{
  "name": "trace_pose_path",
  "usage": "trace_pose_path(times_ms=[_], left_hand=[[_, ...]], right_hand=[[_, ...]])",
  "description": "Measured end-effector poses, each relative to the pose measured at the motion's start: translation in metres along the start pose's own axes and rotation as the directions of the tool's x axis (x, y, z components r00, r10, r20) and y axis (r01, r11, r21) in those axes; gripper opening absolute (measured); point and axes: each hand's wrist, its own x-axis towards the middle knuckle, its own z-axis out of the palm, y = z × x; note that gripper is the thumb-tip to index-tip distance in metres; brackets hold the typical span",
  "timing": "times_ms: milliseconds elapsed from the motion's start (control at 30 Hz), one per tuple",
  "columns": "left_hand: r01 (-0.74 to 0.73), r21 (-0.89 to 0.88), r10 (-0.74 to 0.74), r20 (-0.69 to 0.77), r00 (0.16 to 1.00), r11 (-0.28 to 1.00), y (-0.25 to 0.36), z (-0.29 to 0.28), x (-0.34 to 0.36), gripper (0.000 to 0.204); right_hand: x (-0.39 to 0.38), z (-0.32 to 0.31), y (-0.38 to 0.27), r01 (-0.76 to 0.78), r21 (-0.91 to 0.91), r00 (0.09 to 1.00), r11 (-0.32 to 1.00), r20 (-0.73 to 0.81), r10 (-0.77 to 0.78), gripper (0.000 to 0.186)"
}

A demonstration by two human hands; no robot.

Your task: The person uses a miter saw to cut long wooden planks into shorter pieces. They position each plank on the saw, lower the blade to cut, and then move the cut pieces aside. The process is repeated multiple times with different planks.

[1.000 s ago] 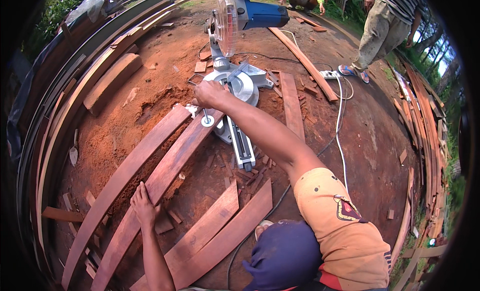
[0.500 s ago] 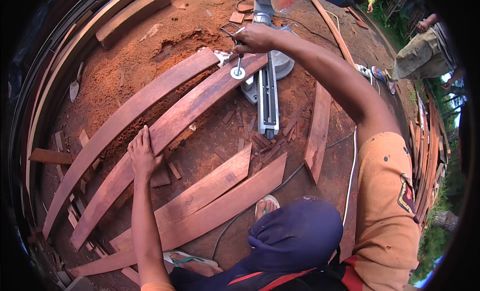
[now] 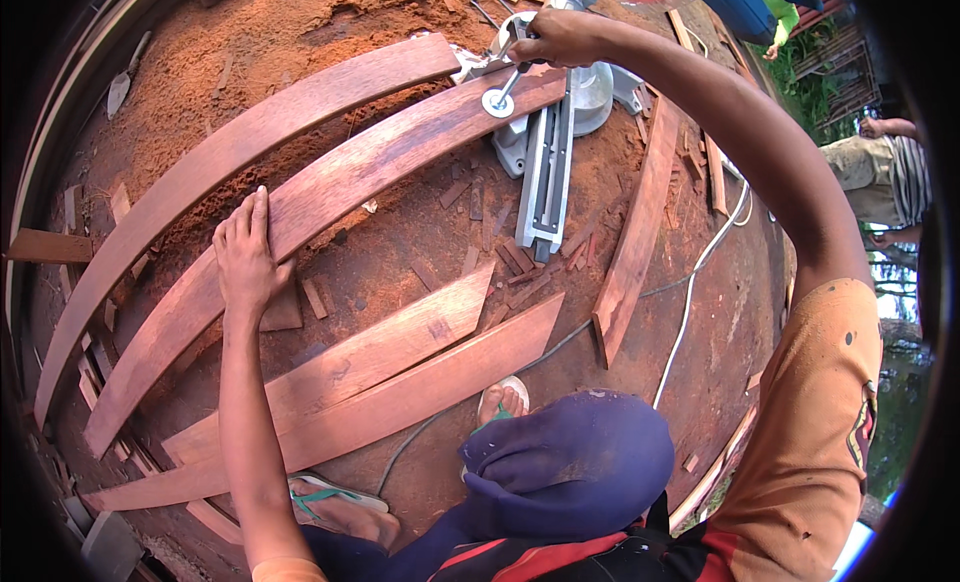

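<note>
A long, curved reddish-brown board (image 3: 355,165) lies with its far end on the base of a mitre saw (image 3: 546,177). My left hand (image 3: 245,250) rests across the board's middle, fingers over its top and thumb at the near edge. Out at the far end, my right hand (image 3: 560,37) is closed round the handle of a hold-down clamp (image 3: 498,103), whose round metal foot sits on the board. The saw's blade area is partly cut off at the top. A second curved board (image 3: 235,132) runs alongside, beyond the first.
Two pale boards with angled ends (image 3: 400,347) lie near my sandalled feet; another plank (image 3: 640,232) lies right of the saw. Wood offcuts, sawdust and a trowel (image 3: 120,90) are on the ground. A white cable (image 3: 690,292) runs at right. Other people stand at upper right.
My view has shifted, so the boards sit farther left and higher in the picture. Both hands keep their places on the curved board and the clamp handle.
</note>
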Motion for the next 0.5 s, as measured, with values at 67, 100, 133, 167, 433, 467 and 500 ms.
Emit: trace_pose_path(times_ms=[67,100,133,167,433,467,500], left_hand=[[0.001,-0.008,-0.001,0.003,1.000,1.000,0.000,-0.002,-0.001,0.110],[0.003,-0.015,-0.003,-0.006,1.000,1.000,0.000,-0.002,0.000,0.111],[0.006,-0.016,-0.006,-0.005,1.000,1.000,-0.001,-0.002,-0.001,0.112],[0.015,-0.032,-0.015,0.009,1.000,0.999,-0.001,-0.001,-0.001,0.114],[0.054,0.017,-0.055,0.071,0.996,0.998,0.005,-0.007,0.003,0.118],[-0.010,-0.033,0.011,0.025,1.000,0.999,0.006,-0.004,0.005,0.117],[-0.016,-0.047,0.017,0.030,0.999,0.999,0.006,0.000,0.006,0.117]], right_hand=[[-0.005,-0.003,0.001,0.131,-0.014,0.990,0.991,-0.051,-0.132,0.054],[-0.007,-0.006,0.000,0.138,-0.061,0.990,0.989,-0.027,-0.140,0.055],[-0.007,-0.009,-0.001,0.125,-0.102,0.992,0.987,-0.020,-0.127,0.057],[-0.008,-0.013,-0.002,0.149,-0.133,0.989,0.980,0.025,-0.147,0.049],[-0.020,-0.033,-0.008,0.492,-0.421,0.871,0.762,0.232,-0.434,0.037],[-0.023,-0.033,-0.007,0.492,-0.426,0.871,0.760,0.240,-0.429,0.035],[-0.025,-0.031,-0.007,0.541,-0.411,0.840,0.734,0.217,-0.497,0.033]])
